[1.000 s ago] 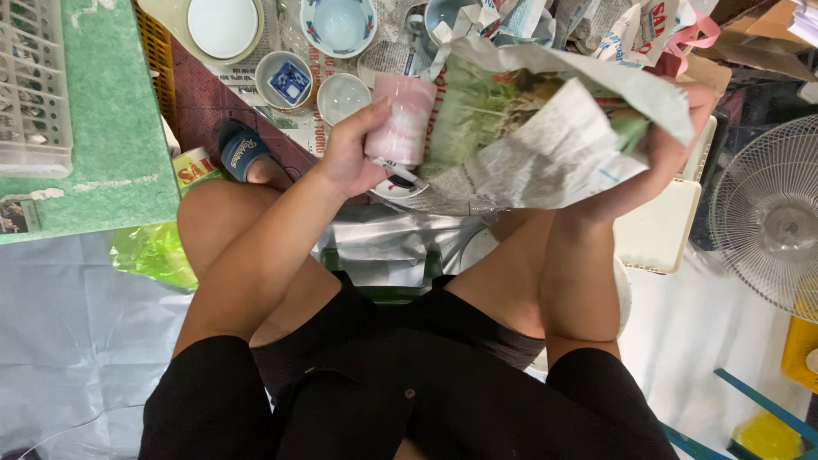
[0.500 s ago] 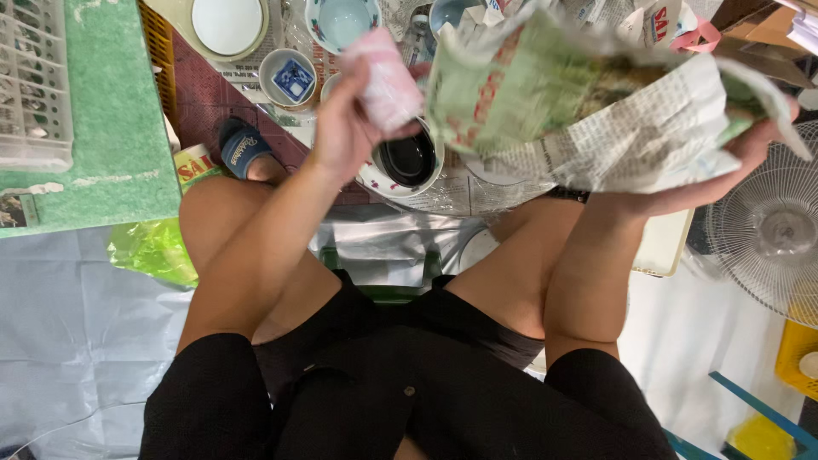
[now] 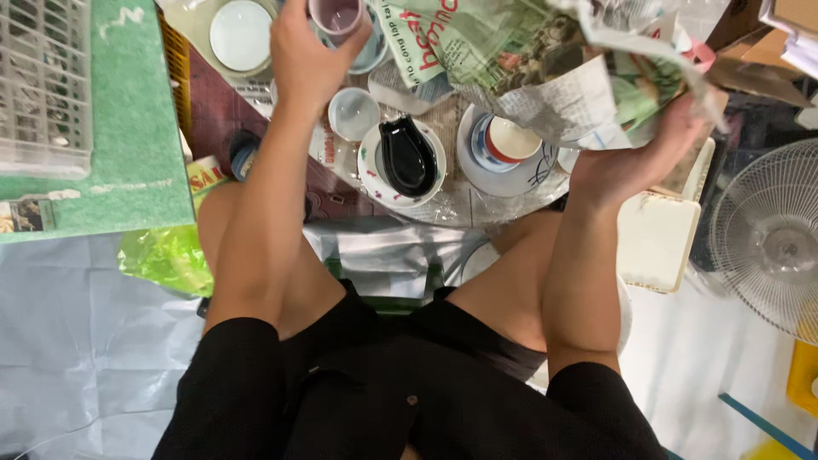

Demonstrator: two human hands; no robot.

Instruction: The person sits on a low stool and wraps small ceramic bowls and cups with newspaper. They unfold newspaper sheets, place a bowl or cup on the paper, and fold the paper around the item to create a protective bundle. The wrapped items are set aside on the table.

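Note:
My left hand (image 3: 305,53) grips a small pink cup (image 3: 336,14) from the side, held high over the dishes at the top of the view. My right hand (image 3: 635,158) holds up a crumpled sheet of newspaper (image 3: 545,60) that spreads across the upper right. Below them, on the floor between my knees, a black spoon-shaped dish (image 3: 406,155) lies on a white patterned plate (image 3: 373,179). Beside it, a small white and red cup (image 3: 511,139) sits on another plate (image 3: 477,170). A small pale bowl (image 3: 353,112) stands just under my left wrist.
A white round lid or plate (image 3: 240,34) lies at the top left. A green mat (image 3: 128,128) carries a white plastic basket (image 3: 43,85) at the left. A green plastic bag (image 3: 166,255) lies by my left knee. A white fan (image 3: 767,238) stands at the right, near a cream box (image 3: 656,243).
My left hand has lifted the pink cup up and away from the newspaper. The newspaper has been raised, uncovering the plates, the black dish and the small cup beneath.

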